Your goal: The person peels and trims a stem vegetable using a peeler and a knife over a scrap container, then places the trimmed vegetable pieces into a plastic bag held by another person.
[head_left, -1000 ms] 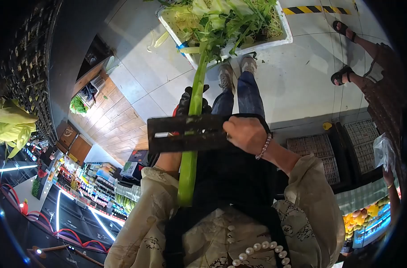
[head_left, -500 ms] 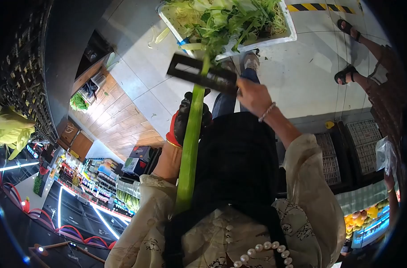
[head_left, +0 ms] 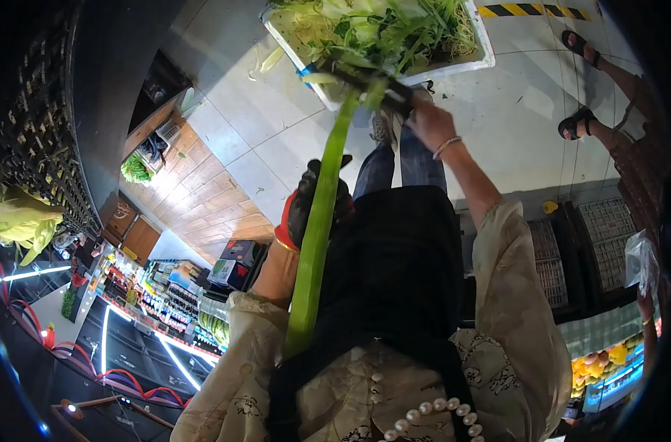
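A long green stalk [head_left: 320, 228] runs from my chest up toward the leafy scraps. My left hand [head_left: 317, 202], in a black glove with a red cuff, is wrapped round the stalk near its middle. My bare right hand [head_left: 432, 127] grips the end of a dark, flat tool [head_left: 387, 90], blurred by motion, at the stalk's far end. Some green leaf or peel hangs at the tool. Beyond it stands a white foam box [head_left: 453, 72] heaped with leaves and shreds [head_left: 379, 33]; the tool overlaps its near edge in view.
Dark crates [head_left: 604, 236] stand at the right. A person in sandals [head_left: 582, 125] is at the upper right, with a hand by a plastic bag [head_left: 640, 261]. Black-and-yellow tape [head_left: 530, 12] marks the floor. Goods on shelves [head_left: 166, 295] show at the lower left.
My right hand has moved the tool away from my body, from beside my left hand to the stalk's far end. My left hand stays round the stalk.
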`<state>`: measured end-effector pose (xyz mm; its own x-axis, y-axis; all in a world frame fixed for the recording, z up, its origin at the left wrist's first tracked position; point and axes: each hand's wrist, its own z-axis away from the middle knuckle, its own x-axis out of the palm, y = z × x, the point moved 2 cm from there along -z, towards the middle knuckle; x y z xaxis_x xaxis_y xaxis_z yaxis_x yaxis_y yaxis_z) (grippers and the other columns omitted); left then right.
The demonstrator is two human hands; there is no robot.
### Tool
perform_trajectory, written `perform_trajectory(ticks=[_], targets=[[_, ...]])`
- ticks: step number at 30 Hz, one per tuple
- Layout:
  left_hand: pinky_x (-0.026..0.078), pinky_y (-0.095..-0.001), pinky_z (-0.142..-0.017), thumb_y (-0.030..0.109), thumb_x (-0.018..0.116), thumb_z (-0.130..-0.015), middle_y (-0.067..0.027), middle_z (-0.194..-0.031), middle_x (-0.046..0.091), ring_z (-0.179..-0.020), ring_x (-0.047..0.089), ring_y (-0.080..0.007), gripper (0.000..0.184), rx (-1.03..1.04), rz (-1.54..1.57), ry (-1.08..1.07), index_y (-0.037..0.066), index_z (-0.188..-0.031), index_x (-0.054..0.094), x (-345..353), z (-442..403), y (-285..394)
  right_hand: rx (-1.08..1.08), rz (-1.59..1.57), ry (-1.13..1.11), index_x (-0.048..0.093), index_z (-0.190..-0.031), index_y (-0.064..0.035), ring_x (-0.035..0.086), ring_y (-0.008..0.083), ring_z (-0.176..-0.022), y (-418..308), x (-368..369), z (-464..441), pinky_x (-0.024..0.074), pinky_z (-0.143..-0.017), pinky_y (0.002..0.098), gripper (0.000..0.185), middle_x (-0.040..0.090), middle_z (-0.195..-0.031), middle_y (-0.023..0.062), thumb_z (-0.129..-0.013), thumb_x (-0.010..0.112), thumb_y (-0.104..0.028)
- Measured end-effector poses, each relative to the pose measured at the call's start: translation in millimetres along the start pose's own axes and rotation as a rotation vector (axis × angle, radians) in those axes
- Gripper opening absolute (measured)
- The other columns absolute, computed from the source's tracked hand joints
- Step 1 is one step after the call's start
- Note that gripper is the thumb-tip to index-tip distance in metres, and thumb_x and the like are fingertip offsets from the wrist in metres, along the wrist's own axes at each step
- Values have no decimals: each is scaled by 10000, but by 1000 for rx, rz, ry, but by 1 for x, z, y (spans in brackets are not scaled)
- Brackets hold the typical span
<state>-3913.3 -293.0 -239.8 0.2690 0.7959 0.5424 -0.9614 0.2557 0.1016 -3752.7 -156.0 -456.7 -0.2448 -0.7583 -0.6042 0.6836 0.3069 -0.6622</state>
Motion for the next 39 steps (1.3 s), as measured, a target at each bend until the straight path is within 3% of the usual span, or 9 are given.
perform_trajectory(ticks=[4, 8, 13, 20, 24, 27, 29, 33, 39], targets=[[332, -279, -514, 410, 483, -949, -18, -707, 441, -571, 405, -127, 486, 31, -23, 62, 121, -1334, 422, -16, 5, 1, 178, -48, 8, 557, -1002, -93, 628, 364, -752, 43, 1, -27, 510, -663, 472, 246, 632, -830, 145, -815, 606, -244], [357, -284, -511, 423, 473, -949, -26, -765, 480, -613, 433, -137, 367, -74, -9, 122, 207, -1245, 492, -22, -4, 6, 65, 0, -26, 549, -1088, -84, 644, 353, -744, -7, -17, -4, 520, -654, 464, 331, 654, -793, 164, -815, 598, -266], [474, -326, -548, 438, 471, -937, -85, -850, 585, -680, 562, -202, 355, -136, 230, -77, 111, -1050, 550, -40, -22, 5, -239, -181, -187, 537, -903, -97, 642, 287, -745, -96, -46, 80, 531, -631, 404, 160, 613, -816, 99, -792, 598, -194], [409, -303, -542, 463, 472, -927, -37, -767, 504, -636, 467, -168, 392, -71, 14, 232, 111, -1085, 545, -93, -26, 0, -424, -152, -223, 525, -833, -104, 630, 246, -686, -117, -50, 95, 517, -564, 373, 117, 567, -752, 61, -791, 592, -190], [353, -307, -561, 471, 435, -944, -19, -669, 419, -599, 409, -157, 380, -170, 60, -131, 119, -1054, 528, -22, -18, 4, -293, -62, -50, 544, -903, -109, 633, 271, -692, -66, -22, 63, 520, -573, 384, 144, 594, -786, 82, -784, 589, -177], [347, -320, -561, 420, 383, -976, -30, -684, 445, -594, 408, -163, 473, -184, 141, 19, 110, -1331, 425, -10, -13, 4, -23, 119, -144, 543, -984, -104, 646, 309, -757, -16, -9, 21, 523, -603, 404, 211, 639, -835, 119, -802, 591, -200], [361, -291, -505, 430, 411, -964, -45, -694, 477, -569, 414, -163, 483, -180, 142, 29, 113, -1328, 422, -16, -8, 2, -50, 119, 55, 538, -985, -87, 650, 322, -776, 13, 0, 4, 523, -625, 422, 216, 650, -827, 135, -822, 585, -220], [386, -294, -493, 429, 431, -956, -61, -729, 518, -568, 424, -173, 499, -154, 148, 22, 113, -1342, 409, -20, -7, 7, 157, 63, -50, 563, -969, -89, 644, 329, -742, 21, -24, -11, 516, -648, 440, 210, 653, -823, 137, -822, 586, -238], [504, -333, -788, 350, 455, -956, -75, -1002, 577, -882, 573, -211, 335, -87, 208, 36, 139, -1214, 494, -42, -21, 11, -275, -204, -150, 548, -845, -78, 615, 291, -741, -116, -69, 98, 501, -620, 392, 163, 582, -778, 110, -718, 645, -112]])
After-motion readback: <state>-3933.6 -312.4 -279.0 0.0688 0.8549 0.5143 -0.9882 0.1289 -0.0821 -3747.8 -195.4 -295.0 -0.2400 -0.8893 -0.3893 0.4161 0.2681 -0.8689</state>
